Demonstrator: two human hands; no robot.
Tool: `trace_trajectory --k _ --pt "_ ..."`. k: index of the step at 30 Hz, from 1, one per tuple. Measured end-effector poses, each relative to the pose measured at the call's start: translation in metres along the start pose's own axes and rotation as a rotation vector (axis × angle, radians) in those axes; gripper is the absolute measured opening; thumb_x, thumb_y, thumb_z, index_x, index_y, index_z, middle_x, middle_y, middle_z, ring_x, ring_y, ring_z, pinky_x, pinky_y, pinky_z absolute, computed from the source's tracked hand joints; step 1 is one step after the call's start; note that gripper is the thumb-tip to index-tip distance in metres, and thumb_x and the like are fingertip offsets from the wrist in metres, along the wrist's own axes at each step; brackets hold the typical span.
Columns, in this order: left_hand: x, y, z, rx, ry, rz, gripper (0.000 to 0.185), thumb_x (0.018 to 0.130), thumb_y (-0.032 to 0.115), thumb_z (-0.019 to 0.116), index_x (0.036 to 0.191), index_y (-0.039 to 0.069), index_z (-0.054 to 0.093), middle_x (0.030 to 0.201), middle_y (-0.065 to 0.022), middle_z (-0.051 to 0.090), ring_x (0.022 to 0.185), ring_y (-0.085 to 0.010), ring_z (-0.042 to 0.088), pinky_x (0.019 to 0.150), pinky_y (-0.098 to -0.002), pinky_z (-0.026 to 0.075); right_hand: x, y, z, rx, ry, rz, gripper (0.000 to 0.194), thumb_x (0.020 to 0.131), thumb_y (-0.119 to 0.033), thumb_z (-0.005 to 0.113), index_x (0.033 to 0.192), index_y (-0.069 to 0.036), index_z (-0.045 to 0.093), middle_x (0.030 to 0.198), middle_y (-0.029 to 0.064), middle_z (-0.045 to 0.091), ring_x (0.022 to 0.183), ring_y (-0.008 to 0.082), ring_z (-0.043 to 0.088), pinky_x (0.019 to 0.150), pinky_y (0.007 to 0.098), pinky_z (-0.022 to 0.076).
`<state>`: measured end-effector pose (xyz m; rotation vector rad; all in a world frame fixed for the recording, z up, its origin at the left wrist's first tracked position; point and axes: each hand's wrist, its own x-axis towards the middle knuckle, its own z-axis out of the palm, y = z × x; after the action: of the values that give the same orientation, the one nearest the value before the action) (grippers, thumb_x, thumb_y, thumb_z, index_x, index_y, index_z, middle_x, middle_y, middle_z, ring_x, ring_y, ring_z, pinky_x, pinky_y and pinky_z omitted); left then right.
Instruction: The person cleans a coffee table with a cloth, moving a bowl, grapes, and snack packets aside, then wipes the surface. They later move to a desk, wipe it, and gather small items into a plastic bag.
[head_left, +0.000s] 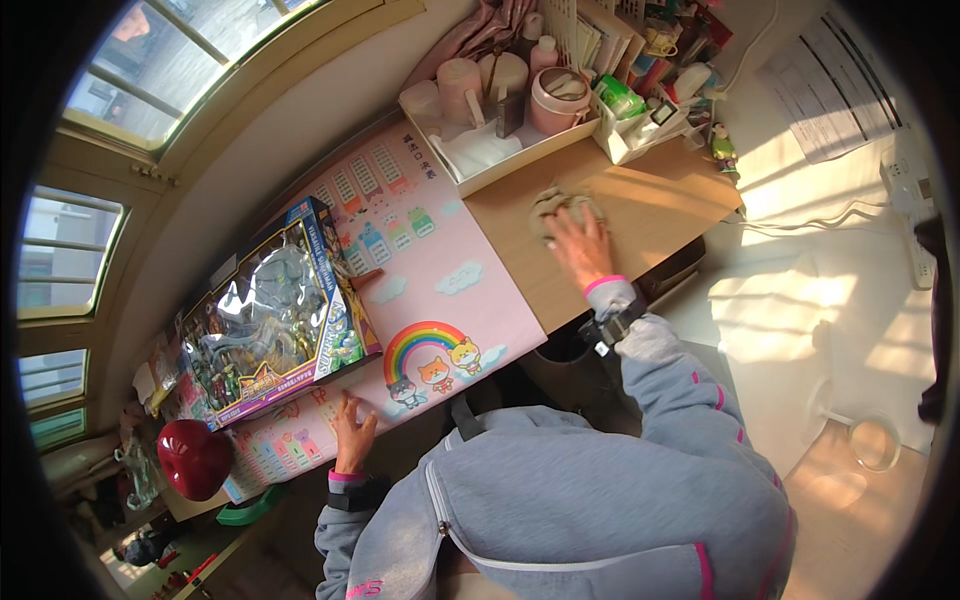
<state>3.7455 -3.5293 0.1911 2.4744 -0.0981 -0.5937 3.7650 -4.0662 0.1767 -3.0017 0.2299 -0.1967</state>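
Note:
Under the spread fingers of my right hand (581, 244), a crumpled beige cloth (555, 206) is pressed flat on the bare wooden part of the desk (525, 259). My left hand (354, 431) rests on the near edge of the pink desk mat (480, 315), its fingers apart and nothing held in them. Just beyond the left fingers lies a large boxed toy figure set (270, 315) with a clear plastic window. The mat is printed with a rainbow, clouds and cartoon animals.
A white tray (517, 166) at the back holds pink cups and a lidded pink container (559, 97). Beside it, a white basket (616, 142) carries small items. A shiny red apple-shaped object (193, 459) sits near the left end. A small figurine (723, 150) stands at the far right corner.

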Motion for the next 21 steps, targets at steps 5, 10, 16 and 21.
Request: trace_trajectory --k 5,10,16,21 --pt "0.004 -0.006 0.001 0.060 0.024 0.013 0.046 0.078 0.020 0.070 0.116 -0.004 0.060 0.142 -0.0305 0.044 0.125 -0.0459 0.048 0.102 -0.0468 0.042 -0.002 0.049 0.021 0.178 0.062 -0.175 0.045 0.088 -0.014 0.056 0.133 -0.022 0.056 0.147 0.0045 0.046 0.138 0.0326 0.036 0.114 0.0490 0.0316" --pt "-0.001 -0.001 0.008 0.042 0.024 -0.081 0.053 0.081 0.029 0.069 0.121 -0.004 0.057 0.149 -0.0320 0.033 0.136 -0.0471 0.033 0.113 -0.0509 0.027 0.003 0.238 0.025 -0.171 -0.005 0.284 0.038 0.089 -0.005 0.053 0.126 -0.006 0.059 0.143 0.0107 0.050 0.130 0.0334 0.046 0.109 0.0408 0.0385" --pt "-0.008 0.010 0.003 0.017 0.013 -0.076 0.057 0.079 0.032 0.069 0.121 -0.005 0.057 0.148 -0.0337 0.034 0.136 -0.0497 0.032 0.113 -0.0533 0.025 -0.011 0.210 0.038 -0.307 -0.050 0.487 0.038 0.093 -0.022 0.055 0.128 -0.008 0.060 0.141 0.0079 0.052 0.128 0.0319 0.049 0.105 0.0437 0.0407" --pt "-0.010 0.002 0.006 -0.017 0.037 -0.032 0.056 0.079 0.031 0.069 0.122 -0.003 0.058 0.148 -0.0309 0.034 0.128 -0.0493 0.038 0.110 -0.0522 0.029 -0.034 0.055 0.008 -0.061 -0.092 0.151 0.036 0.080 -0.011 0.067 0.115 -0.007 0.068 0.124 0.0133 0.062 0.108 0.0357 0.057 0.092 0.0436 0.0453"
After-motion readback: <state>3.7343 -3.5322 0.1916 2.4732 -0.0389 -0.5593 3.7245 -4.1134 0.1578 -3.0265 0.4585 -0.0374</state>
